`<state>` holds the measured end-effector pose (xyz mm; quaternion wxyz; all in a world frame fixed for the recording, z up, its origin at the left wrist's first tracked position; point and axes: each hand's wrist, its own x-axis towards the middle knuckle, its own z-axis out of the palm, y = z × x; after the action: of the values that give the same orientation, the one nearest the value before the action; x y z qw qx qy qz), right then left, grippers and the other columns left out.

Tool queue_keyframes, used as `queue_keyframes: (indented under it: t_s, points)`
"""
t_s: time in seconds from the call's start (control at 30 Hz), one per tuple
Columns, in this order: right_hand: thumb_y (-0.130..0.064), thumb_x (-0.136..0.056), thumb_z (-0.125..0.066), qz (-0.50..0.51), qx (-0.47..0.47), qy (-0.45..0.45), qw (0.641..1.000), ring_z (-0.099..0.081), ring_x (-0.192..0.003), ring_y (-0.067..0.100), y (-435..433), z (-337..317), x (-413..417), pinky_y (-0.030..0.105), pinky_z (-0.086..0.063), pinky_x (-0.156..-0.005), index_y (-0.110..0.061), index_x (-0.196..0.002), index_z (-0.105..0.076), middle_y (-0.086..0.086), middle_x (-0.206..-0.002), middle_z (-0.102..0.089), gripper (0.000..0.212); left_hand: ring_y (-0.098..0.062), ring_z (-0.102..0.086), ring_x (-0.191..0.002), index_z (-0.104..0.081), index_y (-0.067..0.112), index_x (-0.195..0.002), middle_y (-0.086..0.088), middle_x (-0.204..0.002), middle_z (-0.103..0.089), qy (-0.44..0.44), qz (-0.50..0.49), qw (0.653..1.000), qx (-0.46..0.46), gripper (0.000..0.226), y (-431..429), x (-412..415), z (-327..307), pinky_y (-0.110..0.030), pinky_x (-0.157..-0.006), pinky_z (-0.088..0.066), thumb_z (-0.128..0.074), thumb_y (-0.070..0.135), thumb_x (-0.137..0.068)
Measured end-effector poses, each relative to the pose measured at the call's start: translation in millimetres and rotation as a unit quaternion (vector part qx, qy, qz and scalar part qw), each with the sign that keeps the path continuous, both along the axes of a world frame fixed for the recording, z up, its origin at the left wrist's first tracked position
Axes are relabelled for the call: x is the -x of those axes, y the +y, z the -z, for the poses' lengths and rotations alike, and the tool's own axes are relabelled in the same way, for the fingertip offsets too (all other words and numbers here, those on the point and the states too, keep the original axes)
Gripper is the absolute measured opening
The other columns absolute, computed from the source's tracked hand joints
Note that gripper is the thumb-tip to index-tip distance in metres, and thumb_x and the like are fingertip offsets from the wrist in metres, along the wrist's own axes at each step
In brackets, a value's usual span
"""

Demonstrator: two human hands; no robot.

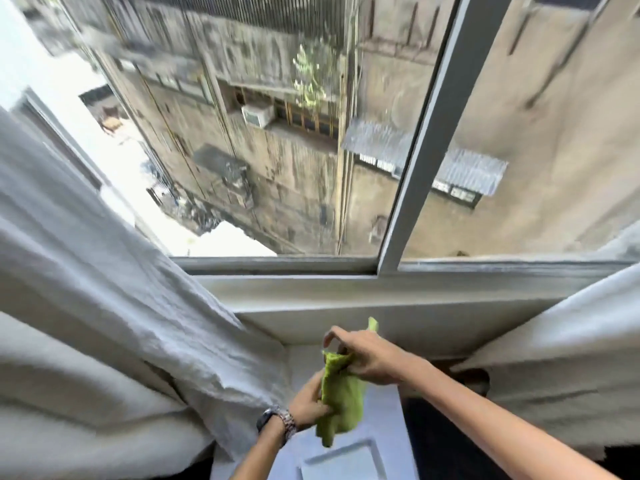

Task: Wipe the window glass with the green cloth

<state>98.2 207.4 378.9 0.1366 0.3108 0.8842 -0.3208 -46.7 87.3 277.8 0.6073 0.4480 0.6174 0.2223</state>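
Note:
The green cloth [341, 393] hangs bunched between both my hands, low in the middle of the view and below the sill. My left hand [310, 400], with a metal watch on its wrist, pinches the cloth's lower left side. My right hand [367, 358] grips its top edge from the right. The window glass [263, 150] fills the upper half of the view, with a second pane [540, 133] to the right of a grey upright frame bar [419, 150]. Both hands are well short of the glass.
White curtains hang at the left [104, 306] and at the right [561, 358] of the opening. A pale window sill [381, 299] runs beneath the glass. A white panelled surface [343, 462] lies below my hands. Weathered buildings show through the panes.

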Motion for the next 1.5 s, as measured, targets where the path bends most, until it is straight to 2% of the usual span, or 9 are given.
queue_keyframes:
  t_s: [0.3,0.53,0.67,0.8,0.97,1.03,1.13,1.27,1.5]
  points:
    - [-0.024,-0.096,-0.069,-0.159,-0.221,0.197,0.942,-0.043,-0.131,0.017,22,-337,67,0.041,-0.034,-0.106,-0.034,-0.121,-0.066,-0.003,-0.134,-0.056,0.027,-0.017,-0.071,-0.084,-0.068,0.014,-0.115,-0.002,-0.1,-0.078,-0.081,-0.157,0.953,-0.248,0.071,62,82,-273,-0.024,-0.067,-0.06,-0.091,0.029,-0.049]
    - [0.002,-0.096,-0.057,0.021,-0.148,0.251,0.956,-0.061,-0.119,0.03,39,-407,59,0.056,-0.056,-0.1,-0.033,-0.112,-0.065,0.008,-0.127,-0.064,0.039,-0.023,-0.073,-0.094,-0.068,0.024,-0.109,-0.007,-0.102,-0.078,-0.058,-0.161,0.904,-0.392,0.046,73,88,-377,-0.04,-0.08,-0.064,-0.088,0.011,-0.069]
    - [0.001,-0.096,-0.059,0.109,-0.211,0.368,0.899,-0.063,-0.106,0.024,63,-462,69,0.036,-0.063,-0.072,-0.037,-0.103,-0.064,0.003,-0.111,-0.067,0.039,-0.025,-0.071,-0.094,-0.036,0.025,-0.12,-0.028,-0.116,-0.066,-0.04,-0.196,0.841,-0.503,0.067,100,89,-442,-0.047,-0.083,-0.063,-0.076,-0.011,-0.079]
    - [0.014,-0.086,-0.065,0.127,-0.47,0.459,0.743,-0.061,-0.101,0.026,92,-551,101,0.007,-0.041,-0.067,-0.008,-0.118,-0.063,0.022,-0.121,-0.059,0.039,-0.014,-0.071,-0.1,-0.035,0.019,-0.122,-0.024,-0.122,-0.065,-0.014,-0.209,0.781,-0.589,0.065,138,94,-546,-0.033,-0.088,-0.063,-0.078,-0.004,-0.08]
    - [-0.006,-0.084,-0.079,0.192,-0.689,0.327,0.618,-0.056,-0.124,0.035,127,-603,132,0.05,-0.054,-0.098,-0.009,-0.104,-0.073,0.017,-0.135,-0.06,0.021,-0.024,-0.058,-0.121,-0.04,0.003,-0.132,-0.016,-0.137,-0.056,0.258,-0.223,0.643,-0.686,0.074,162,136,-639,-0.035,-0.101,-0.053,-0.06,0.058,-0.087]
    - [-0.008,-0.073,-0.088,0.225,-0.731,0.281,0.58,-0.066,-0.11,0.03,136,-587,140,0.044,-0.06,-0.09,-0.012,-0.105,-0.078,0.011,-0.119,-0.074,0.034,-0.033,-0.057,-0.123,-0.046,-0.002,-0.134,-0.022,-0.136,-0.057,0.379,-0.299,0.56,-0.674,0.069,170,176,-652,-0.046,-0.108,-0.05,-0.047,0.053,-0.094]
    - [-0.007,-0.081,-0.082,0.251,-0.69,0.314,0.602,-0.068,-0.112,0.035,147,-555,166,0.048,-0.059,-0.098,0.002,-0.134,-0.061,0.021,-0.125,-0.07,0.058,-0.042,-0.055,-0.127,-0.052,-0.009,-0.132,-0.031,-0.136,-0.057,0.492,-0.351,0.464,-0.647,0.073,185,246,-660,-0.058,-0.112,-0.046,-0.027,0.052,-0.099]
    - [-0.037,-0.105,-0.049,0.261,-0.639,0.403,0.6,-0.032,-0.151,0.04,161,-547,189,0.05,-0.02,-0.129,0.0,-0.156,-0.029,0.025,-0.162,-0.033,0.065,-0.032,-0.017,-0.157,-0.024,0.007,-0.158,-0.015,-0.169,-0.015,0.587,-0.303,0.434,-0.613,0.073,205,310,-651,-0.049,-0.129,-0.02,-0.015,0.052,-0.101]
    - [-0.054,-0.104,-0.034,0.163,-0.701,0.445,0.533,-0.03,-0.153,0.032,177,-606,251,0.045,-0.02,-0.13,-0.005,-0.157,-0.03,0.018,-0.163,-0.034,0.072,-0.023,-0.009,-0.16,-0.017,0.01,-0.16,-0.009,-0.171,-0.011,0.557,-0.3,0.355,-0.688,0.063,240,346,-637,-0.043,-0.132,-0.011,-0.018,0.037,-0.103]
